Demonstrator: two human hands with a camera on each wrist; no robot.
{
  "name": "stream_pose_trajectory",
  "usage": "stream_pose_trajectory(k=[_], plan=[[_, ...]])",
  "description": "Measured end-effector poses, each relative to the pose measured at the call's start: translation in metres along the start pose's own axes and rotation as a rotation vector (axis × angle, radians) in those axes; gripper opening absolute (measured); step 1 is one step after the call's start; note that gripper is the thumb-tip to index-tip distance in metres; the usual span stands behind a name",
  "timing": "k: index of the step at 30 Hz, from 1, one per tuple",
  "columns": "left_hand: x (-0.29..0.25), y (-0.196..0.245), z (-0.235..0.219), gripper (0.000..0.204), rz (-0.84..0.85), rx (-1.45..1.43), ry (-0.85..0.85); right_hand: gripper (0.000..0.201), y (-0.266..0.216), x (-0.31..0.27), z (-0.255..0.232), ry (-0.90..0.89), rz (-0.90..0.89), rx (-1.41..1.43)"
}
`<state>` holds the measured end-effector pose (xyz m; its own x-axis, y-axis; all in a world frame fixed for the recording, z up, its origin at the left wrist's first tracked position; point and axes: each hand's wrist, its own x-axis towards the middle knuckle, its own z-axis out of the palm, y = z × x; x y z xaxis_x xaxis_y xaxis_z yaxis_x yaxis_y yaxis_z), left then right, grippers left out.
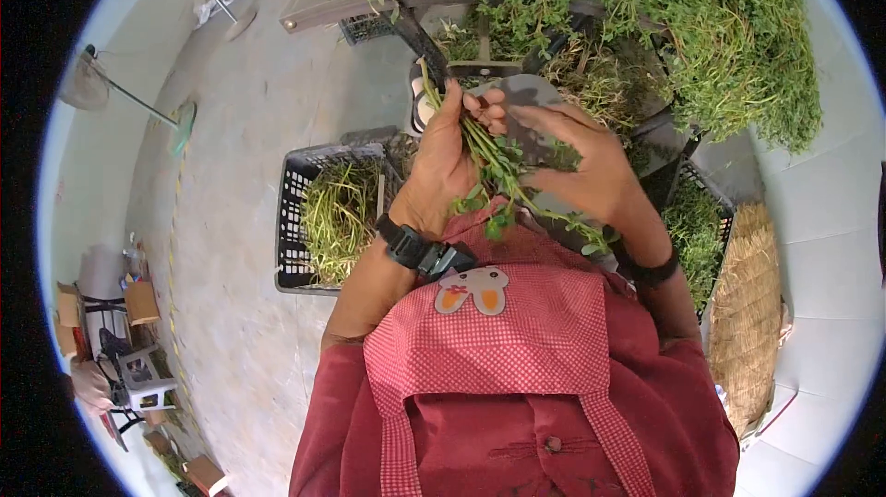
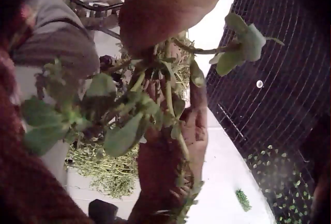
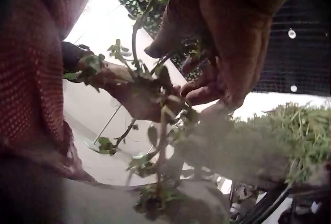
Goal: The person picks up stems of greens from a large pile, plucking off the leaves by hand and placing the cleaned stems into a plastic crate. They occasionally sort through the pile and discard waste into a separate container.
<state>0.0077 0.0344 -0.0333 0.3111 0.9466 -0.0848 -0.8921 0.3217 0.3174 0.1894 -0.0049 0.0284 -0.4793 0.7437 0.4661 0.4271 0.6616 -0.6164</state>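
One bunch of leafy stems (image 1: 500,163) sits gripped in my left hand (image 1: 436,163), my right hand (image 1: 598,169) spread just beside it, and if that left grip slackens, stems could slip out.

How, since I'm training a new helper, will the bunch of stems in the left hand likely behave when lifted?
The bunch is probably light: only a handful of slim stems. It runs fairly straight through the left hand, so may stay stiff there; the splayed leafy ends could sway or snag.
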Motion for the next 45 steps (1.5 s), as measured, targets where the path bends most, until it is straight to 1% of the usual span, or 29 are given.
stream_pose_trajectory(k=[1, 2, 4, 5, 7, 8, 10, 12, 14, 15, 17, 18, 20, 21, 22, 24, 25, 27, 28, 29, 30, 31, 34, 35, 36, 38, 41, 44, 45], plan=[[-0.004, 0.000, 0.006, 0.038, 0.002, 0.004, 0.032, 0.042, -0.009, 0.003, -0.007, 0.039, -0.107, -0.087], [-0.004, 0.000, 0.005, 0.038, 0.004, 0.000, 0.033, 0.042, -0.016, 0.004, -0.011, 0.035, -0.107, -0.087], [-0.002, -0.002, 0.003, 0.038, 0.049, 0.018, -0.001, 0.019, -0.026, 0.004, -0.013, -0.052, 0.139, 0.039], [-0.002, -0.004, 0.004, 0.038, 0.049, 0.011, 0.000, 0.019, -0.028, 0.004, -0.010, -0.058, 0.141, 0.037], [-0.004, -0.006, 0.008, 0.037, 0.129, 0.121, 0.062, 0.030, -0.032, 0.007, 0.002, -0.220, 0.190, -0.182], [-0.004, -0.008, 0.009, 0.037, 0.130, 0.119, 0.064, 0.030, -0.032, 0.009, 0.009, -0.223, 0.190, -0.182], [-0.002, -0.010, 0.010, 0.038, 0.163, 0.205, 0.072, 0.038, -0.027, 0.012, 0.020, -0.418, 0.250, -0.420], [-0.004, -0.009, 0.014, 0.038, 0.152, 0.218, 0.108, 0.037, -0.009, 0.008, 0.029, -0.380, 0.280, -0.342], [-0.004, -0.008, 0.014, 0.038, 0.145, 0.229, 0.141, 0.034, 0.008, 0.003, 0.031, -0.235, 0.329, -0.030], [-0.005, -0.008, 0.012, 0.038, 0.096, 0.212, 0.161, 0.034, 0.014, 0.001, 0.029, -0.237, 0.328, -0.031], [-0.006, -0.011, 0.013, 0.038, 0.048, 0.192, 0.176, 0.031, 0.015, 0.000, 0.024, -0.172, 0.380, 0.283], [-0.006, -0.014, 0.016, 0.038, 0.033, 0.198, 0.188, 0.031, 0.012, 0.001, 0.021, -0.173, 0.379, 0.278], [-0.005, -0.017, 0.018, 0.038, 0.016, 0.204, 0.197, 0.032, 0.002, 0.001, 0.019, -0.412, 0.427, -0.083], [-0.003, -0.017, 0.015, 0.038, 0.005, 0.201, 0.171, 0.034, -0.001, 0.001, 0.025, -0.404, 0.389, -0.219], [0.000, -0.017, 0.013, 0.039, -0.003, 0.200, 0.144, 0.034, 0.004, -0.001, 0.028, -0.401, 0.388, -0.223], [0.002, -0.016, 0.011, 0.040, 0.013, 0.178, 0.147, 0.032, 0.018, -0.007, 0.038, -0.258, 0.299, -0.045], [0.001, -0.015, 0.012, 0.040, 0.028, 0.156, 0.156, 0.032, 0.021, -0.008, 0.040, -0.259, 0.297, -0.044], [-0.002, -0.014, 0.015, 0.041, 0.021, 0.156, 0.162, 0.024, 0.027, -0.012, 0.041, -0.154, 0.279, 0.205], [-0.003, -0.014, 0.018, 0.042, 0.012, 0.154, 0.166, 0.024, 0.024, -0.012, 0.034, -0.153, 0.279, 0.205], [-0.002, -0.015, 0.014, 0.042, 0.012, 0.153, 0.164, 0.021, 0.019, -0.010, 0.023, -0.130, 0.509, 0.455], [0.000, -0.016, 0.007, 0.042, -0.052, 0.206, 0.147, 0.018, 0.015, -0.009, 0.015, -0.102, 0.737, 0.702], [0.001, -0.015, 0.005, 0.043, -0.116, 0.260, 0.128, 0.018, 0.012, -0.009, 0.013, -0.018, 0.764, 0.837], [-0.004, -0.014, 0.003, 0.044, -0.154, 0.328, 0.027, 0.020, 0.020, -0.013, 0.004, -0.005, 0.727, 0.875], [-0.007, -0.015, 0.007, 0.034, -0.102, 0.356, 0.047, 0.020, 0.023, -0.015, 0.001, -0.002, 0.726, 0.873], [-0.007, -0.015, 0.007, 0.034, -0.103, 0.356, 0.045, 0.020, 0.027, -0.017, -0.001, 0.014, 0.721, 0.831], [-0.008, -0.015, 0.005, 0.025, -0.063, 0.436, -0.048, 0.021, 0.031, -0.021, -0.004, 0.029, 0.717, 0.789], [-0.009, -0.018, 0.014, 0.021, 0.013, 0.434, -0.028, 0.018, 0.035, -0.026, -0.002, 0.004, 0.682, 0.664], [-0.012, -0.017, 0.016, 0.024, -0.009, 0.413, -0.001, 0.021, 0.042, -0.032, 0.004, 0.008, 0.658, 0.531], [-0.013, -0.019, 0.017, 0.024, -0.012, 0.414, 0.001, 0.020, 0.046, -0.033, 0.006, 0.004, 0.498, 0.247]])
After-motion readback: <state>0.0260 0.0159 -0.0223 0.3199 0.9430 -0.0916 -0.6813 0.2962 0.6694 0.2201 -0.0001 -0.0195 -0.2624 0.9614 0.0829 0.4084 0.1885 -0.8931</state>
